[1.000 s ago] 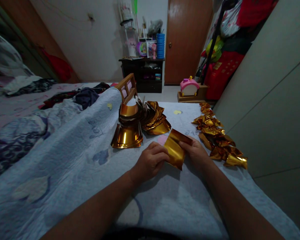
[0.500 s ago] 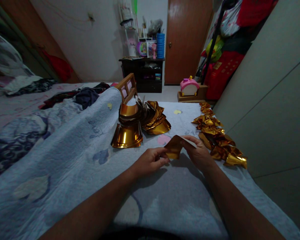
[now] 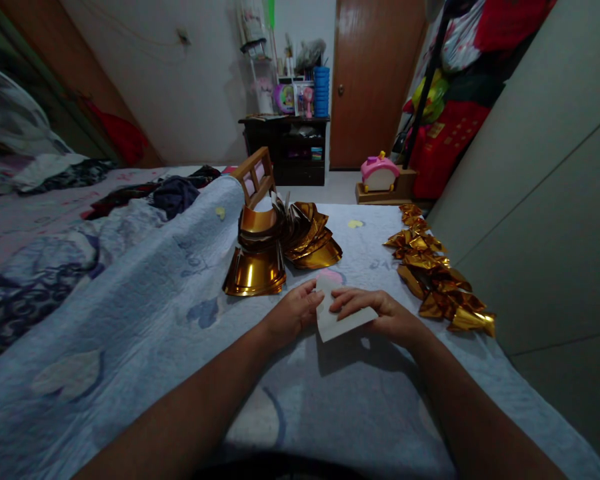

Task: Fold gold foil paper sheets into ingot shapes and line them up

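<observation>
A dark cabinet stands beside a brown door

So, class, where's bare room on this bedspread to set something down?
Bare: between the gold stacks and folded gold pieces, beyond the right hand; also nearside of the sheet held by it and the left hand. Crowded: the right edge, under those pieces.

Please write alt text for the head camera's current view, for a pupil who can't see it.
A person's left hand and right hand hold a small sheet, white side up, over pale blue bedding. Beyond lie stacked shiny gold sheets; crumpled gold pieces line the right.
</observation>
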A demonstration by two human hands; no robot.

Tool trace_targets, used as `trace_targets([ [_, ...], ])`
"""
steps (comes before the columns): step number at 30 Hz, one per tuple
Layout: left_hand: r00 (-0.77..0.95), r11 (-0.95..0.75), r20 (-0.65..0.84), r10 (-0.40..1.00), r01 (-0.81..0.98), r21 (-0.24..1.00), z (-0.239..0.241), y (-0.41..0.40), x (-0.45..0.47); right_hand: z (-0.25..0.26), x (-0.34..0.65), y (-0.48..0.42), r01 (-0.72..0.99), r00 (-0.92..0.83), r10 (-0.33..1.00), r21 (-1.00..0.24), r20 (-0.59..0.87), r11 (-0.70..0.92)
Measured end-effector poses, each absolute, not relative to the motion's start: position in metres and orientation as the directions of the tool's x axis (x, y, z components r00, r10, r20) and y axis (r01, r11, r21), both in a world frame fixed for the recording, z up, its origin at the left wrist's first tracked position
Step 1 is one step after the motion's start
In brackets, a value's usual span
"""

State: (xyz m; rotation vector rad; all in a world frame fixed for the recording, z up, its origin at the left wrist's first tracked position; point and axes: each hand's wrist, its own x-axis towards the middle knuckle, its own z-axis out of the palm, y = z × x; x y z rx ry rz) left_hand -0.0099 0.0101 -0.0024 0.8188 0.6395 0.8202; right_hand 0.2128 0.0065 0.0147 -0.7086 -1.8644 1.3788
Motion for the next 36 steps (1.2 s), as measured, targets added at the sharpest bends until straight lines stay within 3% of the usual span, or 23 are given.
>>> trace_targets([
  [6, 0.373, 0.404, -0.268, 0.888, -0.358, 0.842, -0.006, 0.011, -0.004, 0.011, 0.212, 0.008, 0.003, -0.707, 0.66, -0.932, 0.255, 0.363],
  [14, 0.3, 0.359, -0.262, 0.917, -0.337, 0.87, -0.004, 0.01, -0.008, 0.016, 0.213, 0.002, -0.054, -0.67, 0.704, -0.962, 0.233, 0.267],
  [18, 0.344, 0.341, -0.212, 0.915, -0.378, 0.861, -0.003, 0.011, -0.007, 0.017, 0.212, 0.0, -0.054, -0.569, 0.801, -0.981, 0.185, 0.189],
  [25, 0.386, 0.328, -0.161, 0.908, -0.418, 0.847, 0.004, 0.008, -0.004, 0.004, 0.204, 0.004, 0.1, -0.186, 0.971, -0.981, 0.147, 0.168],
  [32, 0.468, 0.371, -0.165, 0.868, -0.392, 0.842, 0.004, 0.003, -0.002, -0.004, 0.195, 0.003, 0.03, -0.185, 0.981, -0.998, -0.052, -0.048],
  [36, 0.399, 0.34, -0.157, 0.903, -0.441, 0.831, 0.0, 0.004, -0.003, -0.001, 0.19, 0.002, 0.022, -0.137, 0.988, -0.997, -0.078, -0.075],
])
